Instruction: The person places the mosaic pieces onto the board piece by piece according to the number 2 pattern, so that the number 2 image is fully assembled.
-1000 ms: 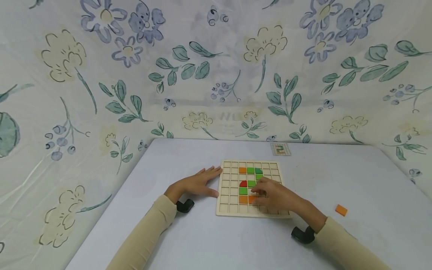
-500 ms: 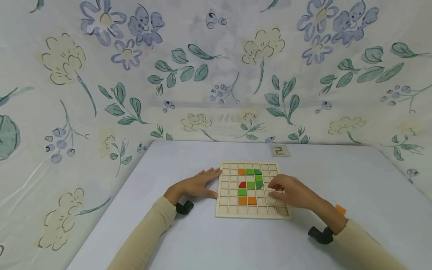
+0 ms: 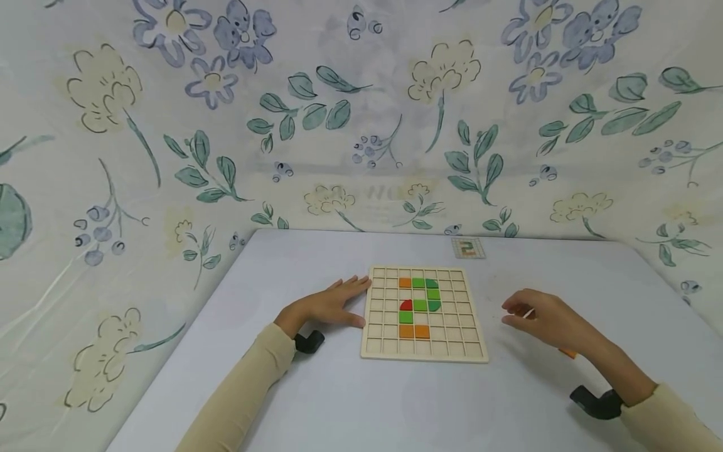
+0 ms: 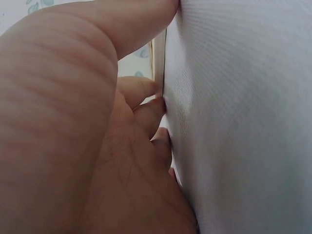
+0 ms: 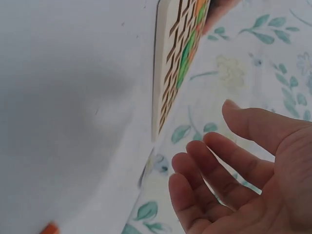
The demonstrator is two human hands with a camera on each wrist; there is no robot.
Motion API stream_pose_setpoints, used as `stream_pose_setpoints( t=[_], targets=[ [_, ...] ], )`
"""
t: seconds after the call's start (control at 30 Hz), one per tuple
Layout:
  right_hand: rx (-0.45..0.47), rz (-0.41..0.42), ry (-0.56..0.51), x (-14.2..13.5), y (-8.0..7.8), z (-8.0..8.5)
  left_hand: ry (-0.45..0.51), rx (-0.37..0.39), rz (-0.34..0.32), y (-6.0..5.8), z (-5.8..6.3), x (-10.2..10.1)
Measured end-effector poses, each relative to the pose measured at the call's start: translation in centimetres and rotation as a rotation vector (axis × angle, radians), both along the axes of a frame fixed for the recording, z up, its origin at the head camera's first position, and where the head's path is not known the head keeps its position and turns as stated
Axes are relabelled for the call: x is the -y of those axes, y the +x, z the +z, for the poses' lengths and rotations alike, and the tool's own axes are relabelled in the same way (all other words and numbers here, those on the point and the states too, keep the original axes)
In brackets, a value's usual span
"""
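Observation:
A square wooden grid board lies on the white table, bearing orange, green and red tiles in a shape like a 2. My left hand rests on the table with straight fingers, its fingertips and thumb at the board's left edge. In the left wrist view the fingers meet the board's side. Right of the board, my right hand hovers above the table, fingers loosely bent and holding nothing. The right wrist view shows its palm and fingers apart from the thumb. A loose orange tile is mostly hidden beneath the right wrist.
At the back of the table lies a small card printed with a coloured grid pattern. A floral cloth hangs behind the table and along its left side.
My right hand has left the board and moved right, out over the table. A dark green rounded tile now shows in the grid where that hand was. The left hand stays put.

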State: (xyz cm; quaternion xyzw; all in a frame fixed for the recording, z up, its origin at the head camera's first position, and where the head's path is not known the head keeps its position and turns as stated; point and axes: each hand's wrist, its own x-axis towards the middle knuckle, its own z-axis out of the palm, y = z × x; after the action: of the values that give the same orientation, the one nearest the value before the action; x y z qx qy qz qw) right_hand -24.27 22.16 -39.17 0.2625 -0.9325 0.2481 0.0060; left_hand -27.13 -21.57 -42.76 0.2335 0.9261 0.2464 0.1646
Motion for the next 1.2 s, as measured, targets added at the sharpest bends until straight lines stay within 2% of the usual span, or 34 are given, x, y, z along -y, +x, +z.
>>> stream_pose_setpoints(
  t=[0.17,0.33,0.73,1.2],
  targets=[
    [0.013,-0.067,0.017,-2.7,0.4,-0.1,-0.003,-0.001,0.001,-0.1,-0.1,0.0],
    [0.096,-0.141,0.022,-5.0,1.1,-0.2,-0.001,-0.001,0.000,-0.2,0.0,0.1],
    [0.180,-0.216,0.072,-9.0,2.4,-1.1,0.011,0.000,0.000,-0.1,-0.2,0.0],
    [0.234,-0.205,0.059,-10.5,2.0,-3.0,0.007,0.000,-0.001,-0.3,-0.2,-0.1]
  ],
)
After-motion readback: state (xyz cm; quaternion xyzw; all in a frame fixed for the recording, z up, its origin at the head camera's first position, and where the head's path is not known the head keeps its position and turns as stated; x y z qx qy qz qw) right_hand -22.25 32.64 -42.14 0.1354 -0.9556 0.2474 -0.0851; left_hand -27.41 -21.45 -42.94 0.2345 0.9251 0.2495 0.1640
